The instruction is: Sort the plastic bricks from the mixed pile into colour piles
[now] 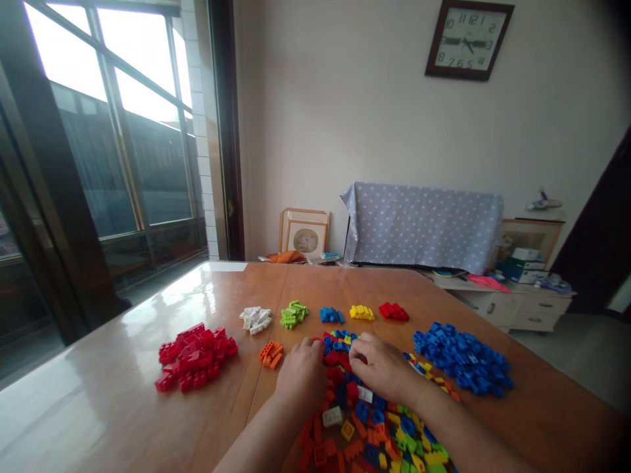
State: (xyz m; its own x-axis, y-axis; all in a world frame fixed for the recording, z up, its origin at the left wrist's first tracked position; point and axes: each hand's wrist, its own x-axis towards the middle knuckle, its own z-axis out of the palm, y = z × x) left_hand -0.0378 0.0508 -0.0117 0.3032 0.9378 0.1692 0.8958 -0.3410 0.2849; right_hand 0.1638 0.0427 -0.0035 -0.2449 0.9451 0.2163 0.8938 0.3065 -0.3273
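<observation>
Glossy wooden table (pixel 123 410), mixed bricks (pixel 378 433) heaped nearest me. Left hand (pixel 303 371) and right hand (pixel 383 368) are curled over that heap; can't tell if either's pinching anything. Big red pile (pixel 197 358) sits left, big blue pile (pixel 463 358) right, then 5 small piles (pixel 330 316) behind, and a wall clock (pixel 470 41) way back.

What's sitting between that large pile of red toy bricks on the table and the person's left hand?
A small cluster of orange toy bricks lies between the large red pile and the left hand, in the head view.
</observation>
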